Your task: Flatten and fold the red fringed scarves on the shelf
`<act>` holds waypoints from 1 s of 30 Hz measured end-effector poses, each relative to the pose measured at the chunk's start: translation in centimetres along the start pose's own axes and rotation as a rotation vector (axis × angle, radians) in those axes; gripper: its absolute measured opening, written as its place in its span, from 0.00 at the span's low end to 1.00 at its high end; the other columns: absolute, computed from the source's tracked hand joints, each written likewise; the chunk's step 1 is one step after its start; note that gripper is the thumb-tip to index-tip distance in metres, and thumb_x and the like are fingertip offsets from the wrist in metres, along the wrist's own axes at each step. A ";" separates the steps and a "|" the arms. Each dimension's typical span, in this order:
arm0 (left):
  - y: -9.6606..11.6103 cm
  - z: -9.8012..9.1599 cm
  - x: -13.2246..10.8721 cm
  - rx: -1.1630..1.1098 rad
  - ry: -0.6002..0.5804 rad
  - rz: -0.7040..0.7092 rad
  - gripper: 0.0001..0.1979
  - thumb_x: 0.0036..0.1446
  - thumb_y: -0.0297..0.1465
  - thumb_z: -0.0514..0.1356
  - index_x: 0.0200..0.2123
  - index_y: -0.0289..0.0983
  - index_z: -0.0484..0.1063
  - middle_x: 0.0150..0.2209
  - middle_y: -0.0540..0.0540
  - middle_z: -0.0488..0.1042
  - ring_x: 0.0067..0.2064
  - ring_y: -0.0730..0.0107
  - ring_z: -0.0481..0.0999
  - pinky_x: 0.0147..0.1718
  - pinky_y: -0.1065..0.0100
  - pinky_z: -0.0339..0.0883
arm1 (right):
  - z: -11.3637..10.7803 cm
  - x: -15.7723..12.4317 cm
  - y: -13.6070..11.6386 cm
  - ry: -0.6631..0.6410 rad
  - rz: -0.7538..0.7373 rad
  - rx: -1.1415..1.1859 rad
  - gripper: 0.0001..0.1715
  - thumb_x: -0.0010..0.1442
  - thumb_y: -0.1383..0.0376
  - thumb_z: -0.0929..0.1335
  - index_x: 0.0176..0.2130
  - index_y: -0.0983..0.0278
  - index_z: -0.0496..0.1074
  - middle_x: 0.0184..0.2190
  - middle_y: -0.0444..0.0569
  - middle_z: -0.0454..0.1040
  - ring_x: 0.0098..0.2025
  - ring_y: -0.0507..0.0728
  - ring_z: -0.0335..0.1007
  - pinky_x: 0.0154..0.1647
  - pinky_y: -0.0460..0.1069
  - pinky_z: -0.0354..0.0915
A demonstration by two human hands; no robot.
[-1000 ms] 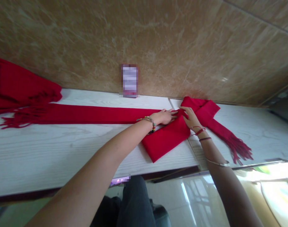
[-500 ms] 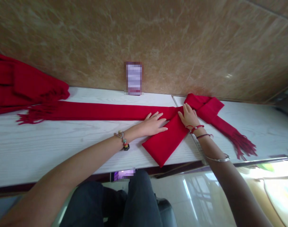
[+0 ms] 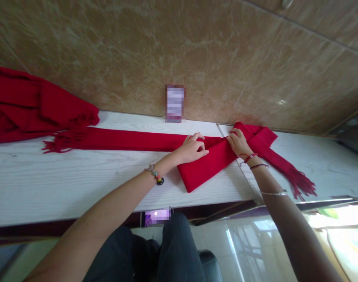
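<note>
A long red scarf [image 3: 132,140] lies flat on the white wood-grain surface, with fringes at its left and right ends. Its middle is folded, and a wide flap [image 3: 196,170] slants down toward the front edge. My left hand [image 3: 190,150] has its fingers bent on the strip and its thumb on the flap, gripping the cloth where they meet. At the fold, my right hand [image 3: 239,143] presses and grips the scarf with curled fingers. Right of it, another folded part [image 3: 261,137] leads to the fringed tail [image 3: 299,178]. Cloth under both palms is hidden.
More red fringed cloth [image 3: 35,103] is heaped at the left against the brown marbled wall [image 3: 108,51]. A blurred card-like item [image 3: 175,102] leans on the wall. A phone-like screen [image 3: 157,216] shows below the front edge, beside my knees.
The flap has swung up and to the left, closer to the strip. My left hand's fingers went from spread flat to bent. My right hand stays at the fold, its fingers more curled.
</note>
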State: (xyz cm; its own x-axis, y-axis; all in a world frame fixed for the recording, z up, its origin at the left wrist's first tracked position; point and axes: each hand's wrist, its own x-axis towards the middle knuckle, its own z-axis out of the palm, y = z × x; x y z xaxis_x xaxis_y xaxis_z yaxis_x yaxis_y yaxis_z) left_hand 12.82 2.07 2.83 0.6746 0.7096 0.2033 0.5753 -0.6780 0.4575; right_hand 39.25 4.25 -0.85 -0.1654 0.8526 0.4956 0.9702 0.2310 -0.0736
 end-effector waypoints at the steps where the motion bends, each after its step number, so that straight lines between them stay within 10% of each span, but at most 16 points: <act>1: -0.3 -0.2 -0.2 0.021 -0.024 -0.018 0.12 0.59 0.36 0.55 0.28 0.35 0.70 0.57 0.40 0.61 0.63 0.57 0.53 0.62 0.57 0.43 | 0.0 0.2 -0.2 -0.018 -0.019 -0.002 0.18 0.62 0.59 0.57 0.34 0.62 0.71 0.48 0.57 0.67 0.52 0.62 0.61 0.52 0.61 0.60; 7: -1.4 0.0 -1.3 0.182 -0.257 -0.161 0.12 0.58 0.38 0.55 0.38 0.35 0.69 0.64 0.36 0.49 0.67 0.50 0.37 0.60 0.42 0.33 | 0.8 -0.4 -2.6 -0.212 -0.029 -0.086 0.17 0.63 0.59 0.57 0.43 0.63 0.69 0.53 0.58 0.68 0.59 0.64 0.56 0.56 0.66 0.53; 13: -1.6 0.1 -1.7 0.157 -0.342 -0.181 0.38 0.56 0.51 0.51 0.65 0.41 0.44 0.68 0.40 0.32 0.67 0.49 0.28 0.60 0.40 0.30 | 0.4 -0.4 -2.6 -0.015 0.187 -0.077 0.28 0.62 0.57 0.57 0.58 0.67 0.60 0.63 0.61 0.54 0.64 0.67 0.46 0.55 0.68 0.56; 20: -1.8 0.4 -1.9 0.187 -0.404 -0.216 0.38 0.58 0.52 0.46 0.66 0.39 0.42 0.68 0.40 0.33 0.67 0.50 0.29 0.60 0.42 0.29 | 2.3 -0.8 -0.8 0.036 0.221 0.042 0.28 0.61 0.56 0.57 0.54 0.68 0.64 0.55 0.62 0.65 0.59 0.64 0.57 0.55 0.63 0.59; 24: -1.8 0.5 -1.9 0.187 -0.272 -0.066 0.25 0.60 0.44 0.50 0.57 0.38 0.61 0.66 0.38 0.45 0.67 0.52 0.34 0.61 0.45 0.33 | 1.6 -0.9 1.6 0.177 0.478 0.116 0.29 0.58 0.57 0.58 0.52 0.70 0.67 0.48 0.63 0.72 0.50 0.64 0.67 0.50 0.60 0.64; 30: -1.5 0.6 -2.0 0.166 -0.263 -0.049 0.20 0.59 0.43 0.53 0.51 0.38 0.64 0.64 0.38 0.50 0.67 0.52 0.37 0.61 0.45 0.35 | 1.4 -1.5 2.2 0.062 0.575 0.154 0.23 0.57 0.57 0.59 0.44 0.64 0.75 0.41 0.56 0.77 0.45 0.63 0.71 0.47 0.56 0.65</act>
State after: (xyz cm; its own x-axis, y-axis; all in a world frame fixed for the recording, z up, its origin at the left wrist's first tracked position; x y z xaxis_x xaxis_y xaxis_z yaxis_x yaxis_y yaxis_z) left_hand 10.88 1.59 1.18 0.7280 0.6832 -0.0562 0.6633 -0.6814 0.3093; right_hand 41.40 4.12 -2.98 0.3937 0.8332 0.3883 0.8636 -0.1904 -0.4669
